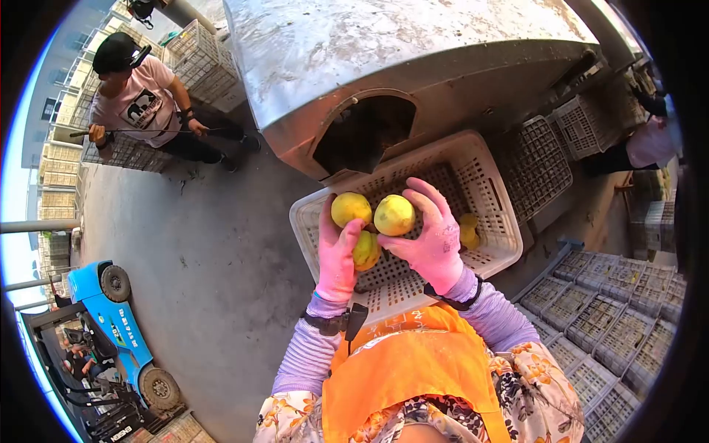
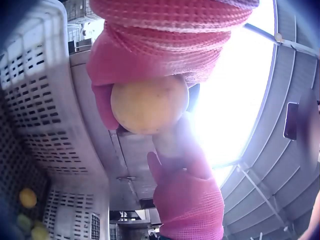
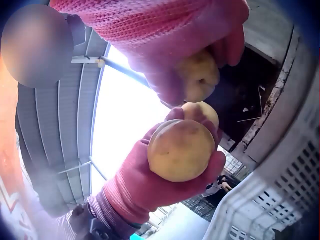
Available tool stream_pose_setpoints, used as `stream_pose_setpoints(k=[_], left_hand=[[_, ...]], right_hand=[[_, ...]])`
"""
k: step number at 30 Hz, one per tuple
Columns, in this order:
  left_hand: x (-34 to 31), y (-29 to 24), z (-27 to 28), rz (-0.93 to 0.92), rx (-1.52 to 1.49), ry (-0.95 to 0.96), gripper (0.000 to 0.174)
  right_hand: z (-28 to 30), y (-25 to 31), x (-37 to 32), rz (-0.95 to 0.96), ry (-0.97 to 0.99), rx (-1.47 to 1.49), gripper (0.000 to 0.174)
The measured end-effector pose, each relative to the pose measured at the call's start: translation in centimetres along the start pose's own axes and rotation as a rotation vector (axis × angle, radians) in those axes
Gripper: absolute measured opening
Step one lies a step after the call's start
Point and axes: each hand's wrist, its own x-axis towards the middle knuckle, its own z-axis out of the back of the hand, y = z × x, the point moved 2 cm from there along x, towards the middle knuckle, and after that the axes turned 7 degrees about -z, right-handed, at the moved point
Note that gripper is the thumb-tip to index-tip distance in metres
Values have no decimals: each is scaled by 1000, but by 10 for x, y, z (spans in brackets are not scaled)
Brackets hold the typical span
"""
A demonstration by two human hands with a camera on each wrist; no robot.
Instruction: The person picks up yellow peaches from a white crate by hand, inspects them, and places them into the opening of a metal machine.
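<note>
Both hands wear pink gloves and are raised over a white plastic crate [image 1: 502, 214]. My left hand [image 1: 338, 262] holds two round yellow fruits, an upper fruit [image 1: 351, 210] and a lower fruit [image 1: 366, 252] nearer the palm. In the right wrist view these show as a front fruit [image 3: 181, 151] and one partly hidden behind it. My right hand [image 1: 437, 247] grips another yellow fruit [image 1: 394, 215] between thumb and fingers, close beside the left hand's fruits. Several more loose fruits [image 2: 27, 198] lie at the bottom of the crate.
A metal machine [image 1: 413, 52] with a dark opening [image 1: 365, 133] stands just beyond the crate. Stacked crates [image 1: 598, 317] fill the right side. At the left are a blue forklift [image 1: 118, 325] and a standing person [image 1: 148, 96]; another person [image 1: 653, 140] is at far right.
</note>
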Motion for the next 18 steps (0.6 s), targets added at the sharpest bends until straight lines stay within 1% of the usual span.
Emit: stream_pose_setpoints(k=[1, 2, 6, 7, 10, 13, 16, 18], left_hand=[[1, -3, 6, 32, 5, -4, 74], [2, -3, 9, -15, 25, -8, 74], [-3, -8, 12, -171, 55, -41, 76], [-3, -12, 10, -203, 49, -45, 77], [-3, -15, 7, -282, 57, -18, 81], [-2, -16, 5, -299, 2, -15, 82], [4, -17, 6, -332, 59, -25, 80], [11, -10, 15, -232, -23, -74, 78]], right_hand=[[-6, 4, 3, -26, 10, 27, 73], [-11, 6, 5, -51, 23, 54, 73], [-25, 5, 6, -6, 76, 180, 76], [-28, 0, 4, -75, 86, 267, 77], [-30, 1, 2, -52, 35, 336, 77], [-33, -1, 4, -38, 25, 385, 78], [-36, -2, 11, -8, 4, 223, 74], [-45, -3, 30, 52, -51, 10, 70]])
